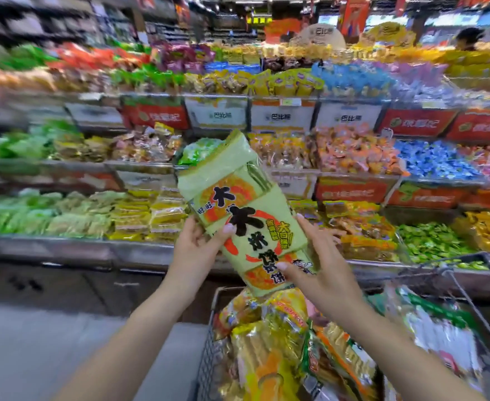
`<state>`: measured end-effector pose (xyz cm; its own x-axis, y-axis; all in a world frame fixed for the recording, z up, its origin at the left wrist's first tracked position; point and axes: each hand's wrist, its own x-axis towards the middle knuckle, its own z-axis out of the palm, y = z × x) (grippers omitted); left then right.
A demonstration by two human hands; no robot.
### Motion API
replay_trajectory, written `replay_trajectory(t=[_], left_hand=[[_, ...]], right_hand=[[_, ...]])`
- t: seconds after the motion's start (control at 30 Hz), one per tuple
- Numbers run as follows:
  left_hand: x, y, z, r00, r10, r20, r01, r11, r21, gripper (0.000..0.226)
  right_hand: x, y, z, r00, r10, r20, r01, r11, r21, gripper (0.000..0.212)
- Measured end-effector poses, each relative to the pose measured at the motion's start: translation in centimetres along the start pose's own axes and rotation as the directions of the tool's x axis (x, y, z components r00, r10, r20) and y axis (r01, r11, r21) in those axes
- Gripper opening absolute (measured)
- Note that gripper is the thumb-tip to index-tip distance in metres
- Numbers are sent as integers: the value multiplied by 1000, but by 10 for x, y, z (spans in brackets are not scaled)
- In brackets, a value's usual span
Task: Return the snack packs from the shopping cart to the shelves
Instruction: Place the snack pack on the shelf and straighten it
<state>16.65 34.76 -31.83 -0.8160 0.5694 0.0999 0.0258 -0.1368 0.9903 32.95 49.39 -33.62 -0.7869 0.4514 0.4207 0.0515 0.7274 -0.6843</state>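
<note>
Holding the pale green rice cracker packs (246, 215) up over the near end of the shopping cart (209, 342), the person faces tiered shelves (139, 250) of bagged snacks. From the left: the lowest tier's bins carry stacked pale green and yellow packs (99, 215) that look like the ones in hand, so that section is probably where they belong. The left hand (197, 250) grips the packs' left edge, thumb curled over the front. It looks like two or three packs are fanned together, tilted with their tops leaning away toward the shelves. The right hand (322, 273) grips the lower right edge, thumb on the front and fingers behind. To do this well, square the fanned packs first so none slips out, keep both hands on them through the reach, and lay them flat on the matching stack rather than dropping them. Further right, the bins hold orange, blue and green wrapped sweets (434, 244), clearly not the spot. Below the hands, the cart basket holds more yellow and clear snack bags (281, 351) piled loosely, so plenty of the job remains
</note>
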Motion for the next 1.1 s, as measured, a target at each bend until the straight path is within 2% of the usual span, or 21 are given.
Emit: replay_trajectory(t=[0.07, 0.1, 0.2, 0.27, 0.4, 0.53, 0.73, 0.9, 1.1], left_hand=[[-7, 2, -31, 998, 22, -64, -22, 1000, 8, 36], [-12, 4, -46, 993, 28, -115, -27, 1000, 13, 43], [-24, 9, -98, 961, 57, -270, -32, 995, 95, 101], [-33, 11, -138, 926, 117, -359, -56, 983, 177, 112], [-48, 19, -214, 855, 224, -468, -97, 955, 281, 103], [-60, 30, -295, 806, 255, -535, -116, 953, 279, 111], [-83, 50, -411, 772, 274, -574, -115, 948, 298, 100], [-105, 64, -502, 750, 249, -613, -66, 950, 304, 103], [-128, 63, -583, 636, 233, -735, 36, 943, 331, 102]], right_hand=[[6, -8, 22, 997, -65, 31, 64, 998, 24, 75], [10, -13, 33, 995, -87, 48, 85, 996, 40, 75], [23, -31, 68, 982, -154, 105, 145, 986, 87, 74], [33, -45, 95, 966, -202, 160, 189, 978, 92, 73], [52, -81, 153, 917, -310, 249, 287, 950, 124, 72], [69, -128, 217, 878, -395, 271, 362, 917, 164, 73], [94, -210, 321, 795, -518, 317, 466, 855, 227, 72], [111, -273, 404, 723, -586, 366, 514, 810, 281, 71], [133, -327, 493, 609, -668, 428, 540, 744, 392, 72]])
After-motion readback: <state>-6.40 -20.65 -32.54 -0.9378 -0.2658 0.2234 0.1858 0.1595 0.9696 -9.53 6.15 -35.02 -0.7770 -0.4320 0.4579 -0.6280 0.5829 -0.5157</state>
